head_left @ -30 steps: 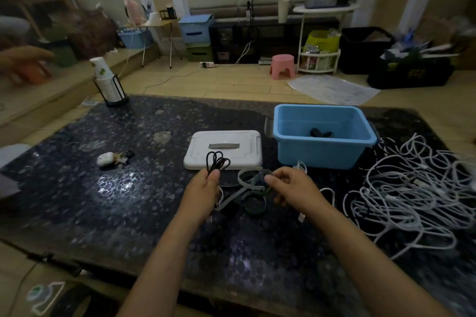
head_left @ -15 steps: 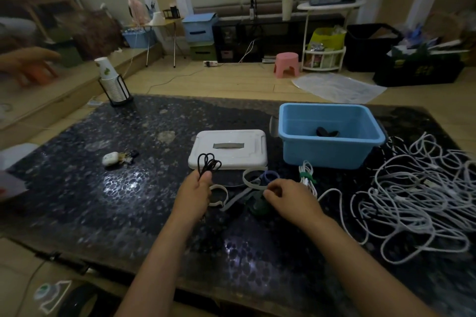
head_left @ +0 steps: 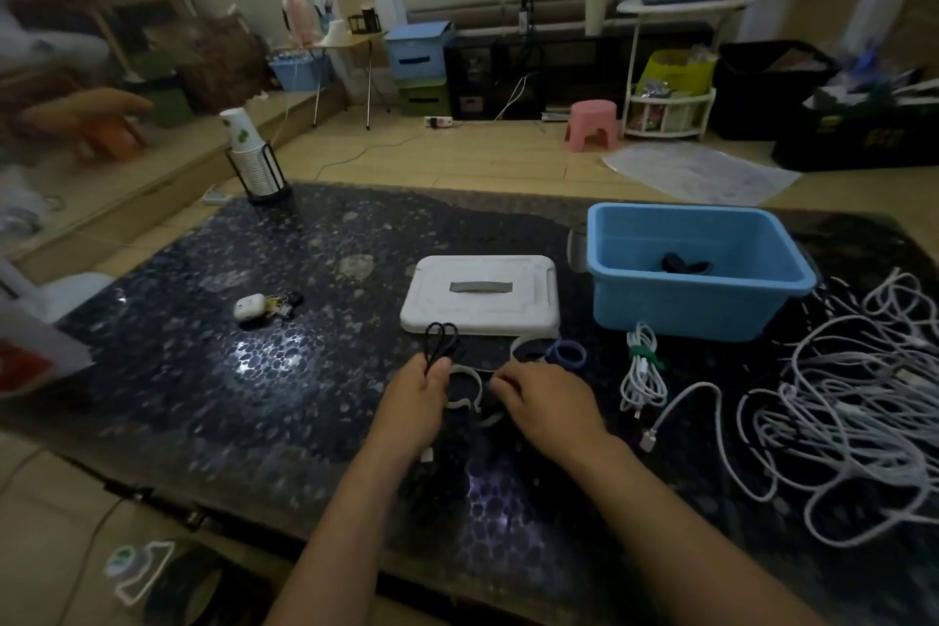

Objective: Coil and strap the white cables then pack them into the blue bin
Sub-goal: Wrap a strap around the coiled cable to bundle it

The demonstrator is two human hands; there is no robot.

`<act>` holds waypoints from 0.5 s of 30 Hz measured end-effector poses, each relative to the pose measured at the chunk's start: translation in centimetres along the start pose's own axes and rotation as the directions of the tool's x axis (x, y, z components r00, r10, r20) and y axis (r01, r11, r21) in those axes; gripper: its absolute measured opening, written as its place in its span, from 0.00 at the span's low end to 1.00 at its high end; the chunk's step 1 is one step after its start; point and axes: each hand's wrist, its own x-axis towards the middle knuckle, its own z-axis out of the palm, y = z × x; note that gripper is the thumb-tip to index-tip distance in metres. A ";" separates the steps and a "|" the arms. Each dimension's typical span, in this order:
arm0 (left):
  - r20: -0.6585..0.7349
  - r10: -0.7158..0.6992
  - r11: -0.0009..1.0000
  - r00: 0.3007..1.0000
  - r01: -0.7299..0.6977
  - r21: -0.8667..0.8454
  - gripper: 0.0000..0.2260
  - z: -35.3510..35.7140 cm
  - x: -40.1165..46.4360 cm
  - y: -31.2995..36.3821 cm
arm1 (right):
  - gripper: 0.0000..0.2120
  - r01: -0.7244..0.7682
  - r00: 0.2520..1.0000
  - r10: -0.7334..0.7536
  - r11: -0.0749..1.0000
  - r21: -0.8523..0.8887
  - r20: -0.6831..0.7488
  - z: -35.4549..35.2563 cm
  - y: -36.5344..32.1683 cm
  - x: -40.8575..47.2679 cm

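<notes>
Where the dark speckled table point(head_left: 203, 371) fills mid-frame, item one: loose white cables point(head_left: 858, 422), tangled at the right edge, well apart from both hands. Coiled white cable point(head_left: 641, 374), bound with a green strap point(head_left: 644, 355), just below the blue bin point(head_left: 701, 269), right of centre; one dark item lies inside the bin. Left hand point(head_left: 414, 402), centre, fingers pinched together on black loops point(head_left: 441, 343). Right hand point(head_left: 551, 404), fingers curled over straps point(head_left: 470, 391) on the table; whether it clamps one, I cannot tell. White lid point(head_left: 480, 295) above the hands. Paper cup stack point(head_left: 249, 153), upper left.
</notes>
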 end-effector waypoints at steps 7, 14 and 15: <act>0.038 -0.073 0.996 0.997 0.071 0.061 0.15 0.3 -0.2 -0.6 | 0.13 0.060 0.985 -0.048 0.996 -0.064 0.167 0.3 0.9 -0.4; 0.063 -0.097 0.995 0.993 0.097 -0.001 0.15 0.5 -0.3 -0.1 | 0.07 -0.032 0.998 0.016 0.953 0.301 0.053 0.1 1.2 -1.0; 0.069 -0.104 0.994 0.992 0.107 -0.032 0.15 0.6 -0.4 0.2 | 0.07 -0.063 0.998 0.048 0.918 0.391 0.050 -0.1 1.3 -1.0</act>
